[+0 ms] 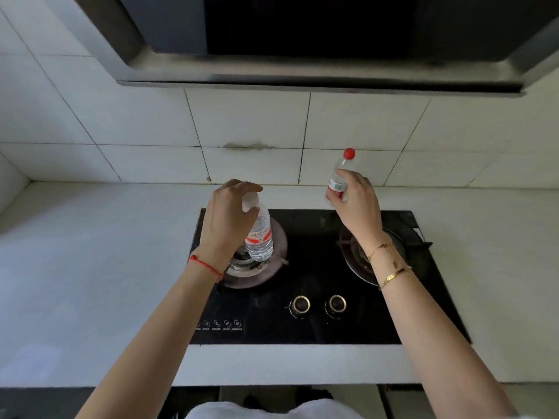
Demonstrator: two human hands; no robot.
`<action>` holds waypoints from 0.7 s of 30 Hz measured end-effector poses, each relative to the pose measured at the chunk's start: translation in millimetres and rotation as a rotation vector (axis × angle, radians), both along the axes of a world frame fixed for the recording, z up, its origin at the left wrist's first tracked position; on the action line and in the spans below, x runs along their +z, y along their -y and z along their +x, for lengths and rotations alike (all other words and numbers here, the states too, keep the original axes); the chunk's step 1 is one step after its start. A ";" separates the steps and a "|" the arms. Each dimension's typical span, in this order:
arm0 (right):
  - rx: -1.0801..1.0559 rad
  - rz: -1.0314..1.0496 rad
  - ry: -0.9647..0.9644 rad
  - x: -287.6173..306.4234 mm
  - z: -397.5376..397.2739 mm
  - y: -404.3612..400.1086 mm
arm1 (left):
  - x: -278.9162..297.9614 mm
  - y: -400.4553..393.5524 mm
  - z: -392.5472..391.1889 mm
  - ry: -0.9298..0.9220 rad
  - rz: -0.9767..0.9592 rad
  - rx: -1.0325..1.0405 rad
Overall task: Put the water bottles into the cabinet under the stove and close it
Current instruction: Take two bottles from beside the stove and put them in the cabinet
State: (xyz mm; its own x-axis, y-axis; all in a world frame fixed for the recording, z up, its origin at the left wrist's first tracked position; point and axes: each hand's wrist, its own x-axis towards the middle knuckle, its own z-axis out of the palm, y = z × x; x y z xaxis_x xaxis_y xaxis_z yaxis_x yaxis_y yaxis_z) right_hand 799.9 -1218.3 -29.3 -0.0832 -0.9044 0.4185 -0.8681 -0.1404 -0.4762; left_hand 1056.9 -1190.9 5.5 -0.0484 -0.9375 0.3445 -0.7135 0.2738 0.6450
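My left hand (228, 213) grips the top of a clear water bottle (259, 240) with a white cap and a red-and-white label, held above the left burner (273, 261). My right hand (355, 201) is closed around a second clear bottle (338, 179) with a red cap and red label, held upright over the back of the black stove (302, 267), above the right burner. The cabinet under the stove (193, 400) shows only as a dark strip at the bottom edge; whether its door stands open cannot be told.
A grey range hood (317, 77) hangs overhead. White tiled wall (248, 122) behind, white counter (90, 267) left and right of the stove. Two knobs (317, 304) and a touch panel (218, 324) sit at the stove's front.
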 end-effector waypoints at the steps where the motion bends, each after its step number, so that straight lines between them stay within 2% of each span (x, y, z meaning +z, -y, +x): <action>1: 0.004 0.007 -0.006 0.3 -10.9 8.3 | -0.1 3.0 -10.8 -0.007 -0.005 -0.004; 10: 0.042 0.144 -0.056 -11.0 -83.6 112.0 | -6.8 32.7 -90.1 -0.016 -0.012 0.052; 21: 0.092 0.279 -0.044 -39.2 -101.6 177.1 | -14.8 48.8 -127.0 0.017 0.007 0.134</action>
